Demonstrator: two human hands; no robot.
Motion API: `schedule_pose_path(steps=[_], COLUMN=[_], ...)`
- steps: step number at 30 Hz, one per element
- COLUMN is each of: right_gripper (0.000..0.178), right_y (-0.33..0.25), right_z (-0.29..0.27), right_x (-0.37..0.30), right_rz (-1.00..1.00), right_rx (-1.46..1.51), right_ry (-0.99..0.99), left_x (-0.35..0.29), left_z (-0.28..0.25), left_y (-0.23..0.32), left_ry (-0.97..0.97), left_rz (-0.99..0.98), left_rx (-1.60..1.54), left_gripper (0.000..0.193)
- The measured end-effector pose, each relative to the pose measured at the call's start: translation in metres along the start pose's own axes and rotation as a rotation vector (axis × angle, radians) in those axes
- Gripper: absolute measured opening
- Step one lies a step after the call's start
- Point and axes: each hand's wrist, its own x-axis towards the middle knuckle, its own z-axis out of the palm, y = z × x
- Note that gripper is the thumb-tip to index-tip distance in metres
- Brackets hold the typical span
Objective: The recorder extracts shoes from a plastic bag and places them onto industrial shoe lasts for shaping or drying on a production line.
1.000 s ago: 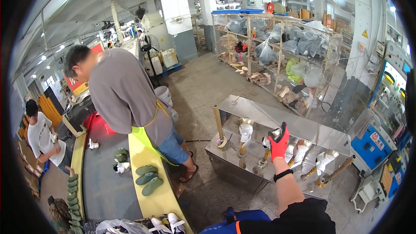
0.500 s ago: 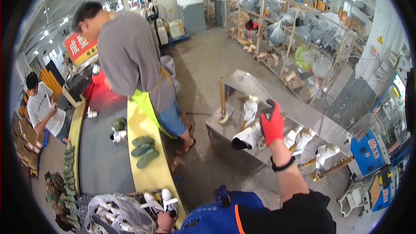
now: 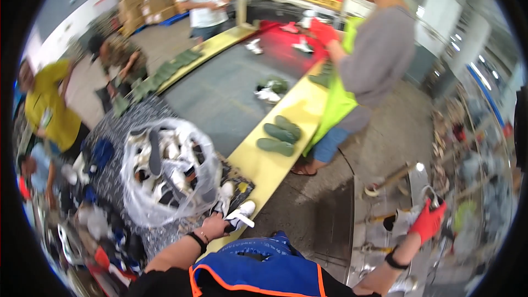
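My bare left hand (image 3: pixel 213 226) grips the heel end of a white sneaker (image 3: pixel 245 209) with a white strap, on the near end of the yellow ledge. Another white sneaker (image 3: pixel 224 195) lies right beside it. Off to the right, my right hand (image 3: pixel 430 221), in a red glove with grey fingertips, is closed at a white shoe (image 3: pixel 406 221) above the metal table (image 3: pixel 360 253). That shoe's dark opening points left. Blur hides exactly how the gloved fingers sit. Left of my left hand, a clear plastic bag (image 3: pixel 144 209) holds several white shoes and dark soles.
The yellow ledge (image 3: pixel 250 159) beside the grey conveyor belt (image 3: pixel 203 104) carries green shoe-shaped pieces (image 3: pixel 279 136). A co-worker in a grey shirt (image 3: pixel 385 55) stands at its far right. More people are at the left, one in a yellow shirt (image 3: pixel 50 107). Wire shelving (image 3: pixel 467 148) stands right.
My view has swung left, bringing the bag and more people into sight. My left hand now shows fully on the sneaker. My right hand appears lower and farther right, still at a white shoe.
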Motion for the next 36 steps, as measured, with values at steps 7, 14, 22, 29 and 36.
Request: schedule_pose_path(steps=[7, 14, 22, 29, 36], right_gripper=[0.061, 0.057, 0.056, 0.053, 0.03], right_y=[-0.091, -0.26, -0.482, -0.441, -0.216], right_z=[0.101, 0.207, 0.212, 0.29, 0.283], right_x=[-0.047, -0.197, -0.276, -0.279, -0.285], right_rz=[-0.657, -1.146, -0.435, -0.427, 0.083], right_rx=[0.586, -0.224, 1.006, 0.899, 0.775], right_ry=[-0.839, -1.23, -1.171, -1.14, -1.637], left_x=[-0.006, 0.003, 0.004, -0.003, 0.01], left_z=[0.009, 0.003, 0.019, 0.024, 0.011], left_y=[-0.005, -0.005, -0.01, -0.011, -0.019], left_ry=[0.027, -0.01, 0.131, 0.103, 0.202], left_rz=[0.008, 0.018, 0.021, 0.042, 0.131], left_rx=[-0.091, -0.118, -0.182, -0.293, -0.486], left_gripper=[0.044, 0.043, 0.027, 0.027, 0.027])
